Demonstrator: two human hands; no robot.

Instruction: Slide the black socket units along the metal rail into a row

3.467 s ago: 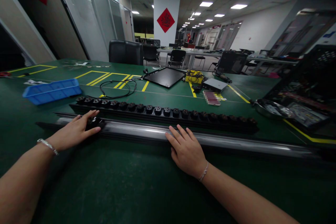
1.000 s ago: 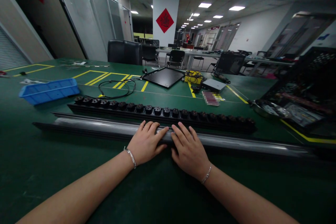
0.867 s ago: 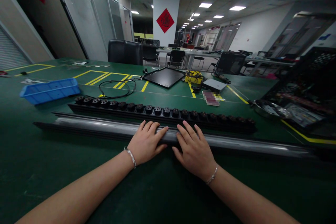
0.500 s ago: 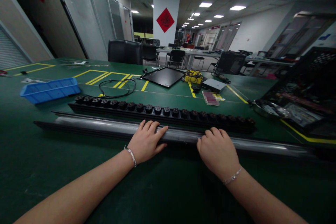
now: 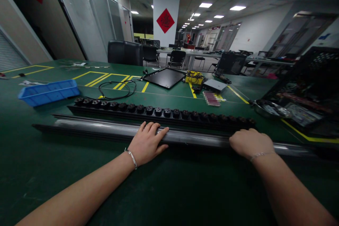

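A long dark metal rail (image 5: 106, 129) lies across the green table (image 5: 164, 190), left to right. Behind it runs a long black strip of sockets (image 5: 169, 112). My left hand (image 5: 147, 143) rests flat on the rail's middle, fingers stretched out. My right hand (image 5: 251, 143) sits further right on the rail with its fingers curled over the top; nothing shows inside them.
A blue plastic bin (image 5: 47, 91) stands at the left, a coiled black cable (image 5: 118, 90) behind the strip. A flat black panel (image 5: 164, 77), a yellow item (image 5: 195, 77) and a small grey box (image 5: 215, 84) lie further back. A metal bowl (image 5: 270, 108) and a black crate (image 5: 312, 91) are at the right.
My right hand has slid along the rail from beside my left hand to well to the right, its fingers curling. Earlier my left hand moved from the rail's left part to its middle.
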